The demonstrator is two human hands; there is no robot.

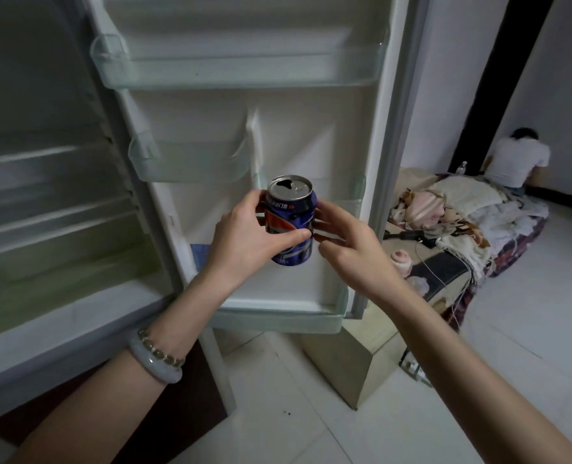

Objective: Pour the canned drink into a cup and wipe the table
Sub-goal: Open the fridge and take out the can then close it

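A blue drink can [293, 212] with a silver top is held upright in front of the open fridge door [244, 128]. Its top shows a dark opening, so the can is open. My left hand [247, 236] wraps around the can's left side, thumb across the front. My right hand [345, 242] touches the can's right side with its fingertips. No cup or table is in view.
The fridge interior [43, 195] with bare shelves lies to the left; the door's shelves [237, 61] hold nothing. To the right is a bed [462, 222] piled with cloths and cables, and a person [515, 159] crouches by the far wall. White floor tiles [529, 329] spread below.
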